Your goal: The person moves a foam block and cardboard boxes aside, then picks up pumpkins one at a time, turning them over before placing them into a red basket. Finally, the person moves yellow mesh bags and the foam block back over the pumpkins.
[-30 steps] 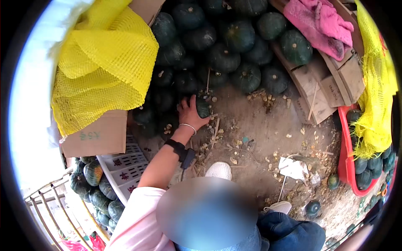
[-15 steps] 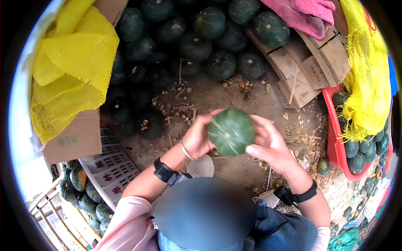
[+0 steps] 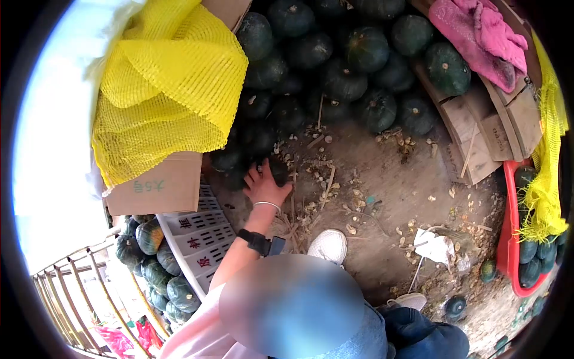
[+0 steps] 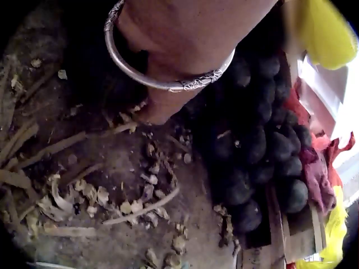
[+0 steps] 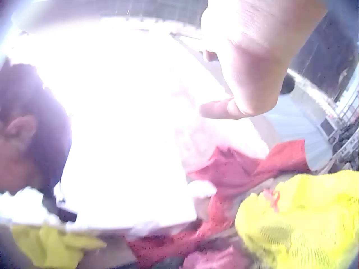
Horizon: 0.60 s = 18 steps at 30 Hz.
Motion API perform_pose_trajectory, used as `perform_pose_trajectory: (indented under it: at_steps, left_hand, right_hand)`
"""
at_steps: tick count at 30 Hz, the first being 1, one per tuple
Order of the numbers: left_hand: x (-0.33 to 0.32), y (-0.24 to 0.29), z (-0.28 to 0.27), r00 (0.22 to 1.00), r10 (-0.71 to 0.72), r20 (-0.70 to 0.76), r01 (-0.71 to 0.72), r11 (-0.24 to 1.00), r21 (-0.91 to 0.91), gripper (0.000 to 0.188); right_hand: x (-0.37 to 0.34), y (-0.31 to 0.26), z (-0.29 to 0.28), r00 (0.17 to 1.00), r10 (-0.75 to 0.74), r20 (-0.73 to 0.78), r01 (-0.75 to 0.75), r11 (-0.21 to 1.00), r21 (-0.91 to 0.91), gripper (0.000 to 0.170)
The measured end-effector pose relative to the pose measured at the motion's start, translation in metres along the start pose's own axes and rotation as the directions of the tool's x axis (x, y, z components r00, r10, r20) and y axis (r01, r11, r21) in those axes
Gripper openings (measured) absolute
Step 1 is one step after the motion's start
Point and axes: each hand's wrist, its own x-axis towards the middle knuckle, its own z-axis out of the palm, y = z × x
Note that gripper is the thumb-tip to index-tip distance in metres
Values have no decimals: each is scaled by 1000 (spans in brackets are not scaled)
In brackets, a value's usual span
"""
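Low at the near edge of the heap, my left hand (image 3: 267, 185) reaches down to a dark green pumpkin (image 3: 278, 170). Its fingers and thumb spread round the pumpkin's near side. In the left wrist view the silver bangle and wrist fill the top, and the pumpkin is lost in shadow. My right hand (image 5: 255, 73) is outside the head view. The right wrist view has it raised against bright light, fingers loosely bent, with nothing visible in it. More dark green pumpkins (image 3: 342, 80) are piled beyond the left hand.
A white slatted crate (image 3: 200, 242) and a cardboard box (image 3: 156, 185) draped with yellow netting (image 3: 173, 90) stand on the left. On the right are wooden boards (image 3: 478, 134), a pink glove (image 3: 478, 39) and a red basket (image 3: 513, 239) of small pumpkins. Dry scraps litter the floor.
Half a second ago both hands held a green pumpkin before the body. Now the left hand is back at the heap on a dark pumpkin, and the right hand has left the head view.
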Motion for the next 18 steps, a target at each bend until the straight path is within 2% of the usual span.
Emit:
perform_pose_trajectory:
  at_steps: [2,3,5,6,8,9,10,11,12,14,16,18]
  left_hand:
    - [6,-4,2,996,-56,75,60,997,-56,94]
    - [8,-3,1,996,-64,70,67,997,-38,95]
    - [7,1,-1,995,-86,53,86,996,0,97]
    - [9,-10,2,998,-20,53,28,987,-159,94]
    - [21,-34,11,992,127,23,-103,882,-460,88]
    - [14,-35,6,950,182,255,83,639,-765,84]
    - [2,-31,-3,844,315,434,344,304,-888,81]
    - [-7,-21,-9,699,504,508,609,-47,-792,79]
    - [-15,-6,-12,647,588,486,680,-156,-716,74]
    - [-39,31,-13,544,737,400,808,-334,-485,67]
    - [-51,63,-8,408,855,319,873,-262,-412,65]
    - [-62,89,-3,288,916,279,918,-181,-354,65]
  right_hand:
    - [-15,13,29,992,99,78,-102,994,38,52]
    - [-26,30,50,973,193,129,-196,981,10,51]
    - [-54,77,100,881,393,263,-388,919,-72,49]
    - [-68,106,123,863,419,282,-414,907,-81,44]
    - [-85,137,158,734,512,446,-534,841,-88,38]
    - [-92,145,173,677,534,507,-574,814,-90,36]
    - [-97,151,187,615,552,563,-611,785,-102,34]
    - [-101,161,197,572,547,611,-627,772,-103,37]
    - [-103,169,206,530,540,654,-640,761,-109,40]
    - [-97,165,227,487,530,694,-672,735,-90,51]
    - [-95,166,243,464,527,712,-797,600,75,62]
    - [-95,168,259,543,456,705,-739,658,143,66]
